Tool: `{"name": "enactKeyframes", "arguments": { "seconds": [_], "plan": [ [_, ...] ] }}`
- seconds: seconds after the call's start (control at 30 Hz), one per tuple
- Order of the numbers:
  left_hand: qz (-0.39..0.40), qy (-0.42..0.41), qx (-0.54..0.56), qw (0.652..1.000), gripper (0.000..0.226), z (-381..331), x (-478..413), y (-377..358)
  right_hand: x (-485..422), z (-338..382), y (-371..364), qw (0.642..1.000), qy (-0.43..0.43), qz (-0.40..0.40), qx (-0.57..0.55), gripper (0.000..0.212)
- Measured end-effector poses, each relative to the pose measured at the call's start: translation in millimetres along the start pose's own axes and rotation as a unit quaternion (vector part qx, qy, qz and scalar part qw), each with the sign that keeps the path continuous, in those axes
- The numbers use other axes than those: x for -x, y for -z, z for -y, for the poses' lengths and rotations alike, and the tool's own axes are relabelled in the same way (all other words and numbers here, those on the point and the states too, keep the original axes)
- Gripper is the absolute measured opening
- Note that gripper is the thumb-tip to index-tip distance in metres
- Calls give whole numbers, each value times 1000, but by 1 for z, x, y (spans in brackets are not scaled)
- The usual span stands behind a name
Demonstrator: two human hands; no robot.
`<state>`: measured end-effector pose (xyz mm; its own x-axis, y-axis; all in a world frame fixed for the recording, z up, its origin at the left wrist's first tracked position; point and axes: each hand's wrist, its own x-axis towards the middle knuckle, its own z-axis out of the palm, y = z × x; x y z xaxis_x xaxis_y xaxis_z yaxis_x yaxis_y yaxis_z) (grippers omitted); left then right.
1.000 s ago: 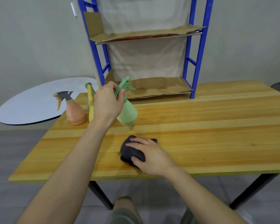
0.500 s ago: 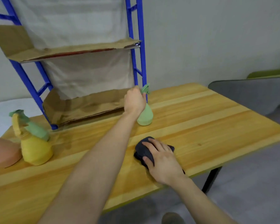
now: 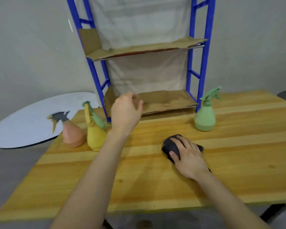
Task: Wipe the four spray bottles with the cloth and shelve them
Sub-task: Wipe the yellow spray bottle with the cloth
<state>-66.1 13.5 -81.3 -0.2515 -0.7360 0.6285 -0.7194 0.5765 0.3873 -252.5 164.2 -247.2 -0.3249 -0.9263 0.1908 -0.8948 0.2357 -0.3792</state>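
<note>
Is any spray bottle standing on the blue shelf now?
No. Both cardboard-lined levels of the shelf are bare; the green bottle stands on the table beside it.

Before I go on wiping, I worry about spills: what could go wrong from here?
The yellow bottle and pink bottle stand crowded beside your left forearm; a sweep by the empty left hand might topple them. A green bottle behind them is mostly hidden and easy to miss. The right hand lies on the dark cloth, so no bottle looks wiped yet.

- No text, label, brand, number or sign can be read anywhere.
- The bottles [image 3: 204, 119], the shelf [image 3: 165, 101] and the table [image 3: 238, 162] look plain and unmarked.
</note>
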Motion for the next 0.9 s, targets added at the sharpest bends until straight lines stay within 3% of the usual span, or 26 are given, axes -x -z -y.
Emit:
{"name": "enactKeyframes", "arguments": {
  "seconds": [0.1,0.2,0.3,0.4,0.53,0.7,0.8,0.9],
  "plan": [
    [-64,80,-38,994,25,67,16,54,-16,64,-23,998,46,28,-15,60],
    [-103,155,-138,973,54,102,16,76,-11,124,-45,993,98,50,-32,63],
    [-22,217,-188,958,77,125,3,77,1,149,-54,994,93,57,-28,72],
    [61,210,-125,968,54,143,-13,70,12,145,-49,994,76,51,-58,68],
    [83,173,-118,974,37,138,-10,65,34,123,-36,991,73,31,-103,55],
    [70,149,79,983,21,87,33,66,60,73,-11,987,30,-33,-156,53],
    [87,158,215,960,19,57,69,60,72,36,18,961,-40,-133,-240,51],
    [71,177,302,934,16,41,113,48,76,25,46,933,-34,-200,-298,51]
  ]
}}
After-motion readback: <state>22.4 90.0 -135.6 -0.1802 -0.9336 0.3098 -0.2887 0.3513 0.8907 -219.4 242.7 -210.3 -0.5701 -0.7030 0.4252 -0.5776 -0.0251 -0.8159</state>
